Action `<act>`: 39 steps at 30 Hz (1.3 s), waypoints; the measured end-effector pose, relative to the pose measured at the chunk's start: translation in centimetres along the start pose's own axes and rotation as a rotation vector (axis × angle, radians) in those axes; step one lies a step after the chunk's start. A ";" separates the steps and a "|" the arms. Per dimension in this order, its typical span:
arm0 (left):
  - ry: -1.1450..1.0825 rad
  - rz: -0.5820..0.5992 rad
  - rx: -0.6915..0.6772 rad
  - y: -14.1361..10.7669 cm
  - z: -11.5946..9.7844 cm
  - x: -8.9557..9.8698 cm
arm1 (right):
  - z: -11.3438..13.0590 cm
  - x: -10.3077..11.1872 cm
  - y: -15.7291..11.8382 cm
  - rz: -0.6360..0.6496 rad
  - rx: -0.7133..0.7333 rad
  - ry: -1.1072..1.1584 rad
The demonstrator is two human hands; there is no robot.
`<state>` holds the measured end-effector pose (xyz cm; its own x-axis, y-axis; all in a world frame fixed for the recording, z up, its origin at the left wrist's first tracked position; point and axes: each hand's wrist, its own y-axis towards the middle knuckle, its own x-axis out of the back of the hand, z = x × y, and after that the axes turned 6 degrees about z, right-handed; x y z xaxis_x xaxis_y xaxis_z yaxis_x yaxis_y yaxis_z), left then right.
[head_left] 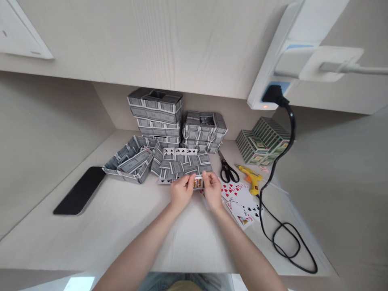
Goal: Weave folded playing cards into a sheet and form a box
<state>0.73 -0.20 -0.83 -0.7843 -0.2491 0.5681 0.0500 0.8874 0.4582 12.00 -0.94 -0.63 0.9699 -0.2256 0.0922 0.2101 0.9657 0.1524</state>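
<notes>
Between my two hands is a playing card, its picture side facing me. My left hand pinches its left edge and my right hand pinches its right edge. Just beyond them lies a panel of overlapping grey-backed cards, with a few card faces showing along its far edge. Loose face-up cards are spread to the right of my right hand. Whether the held card is one or several stacked, I cannot tell.
Stacked boxes made of cards stand at the back, with a second stack beside them. An open card tray and a phone lie left. Scissors, a yellow glue gun, its black cable and card packs are right.
</notes>
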 end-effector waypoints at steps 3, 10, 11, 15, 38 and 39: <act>-0.088 -0.053 0.124 0.3 0.3 0.4 | 0.0 0.1 0.1 0.095 -0.070 0.140; -0.206 0.051 0.119 0.4 0.2 0.1 | -0.3 0.1 0.0 0.036 -0.017 0.028; -0.187 0.068 0.105 0.4 0.1 0.0 | -0.4 0.2 0.1 0.027 -0.008 0.009; -0.101 0.109 0.079 0.1 0.0 -0.2 | -0.7 0.4 0.2 0.023 0.009 -0.053; -0.170 0.098 -0.186 1.5 0.6 1.5 | 0.8 0.8 0.1 0.510 -0.352 0.763; -0.143 0.104 -0.195 1.5 0.7 1.5 | 0.7 0.7 0.1 0.504 -0.366 0.732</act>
<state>-0.81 1.06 0.24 -0.8476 -0.0903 0.5230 0.2428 0.8102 0.5334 12.66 -1.10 0.14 0.7671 0.2437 -0.5934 -0.3473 0.9355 -0.0648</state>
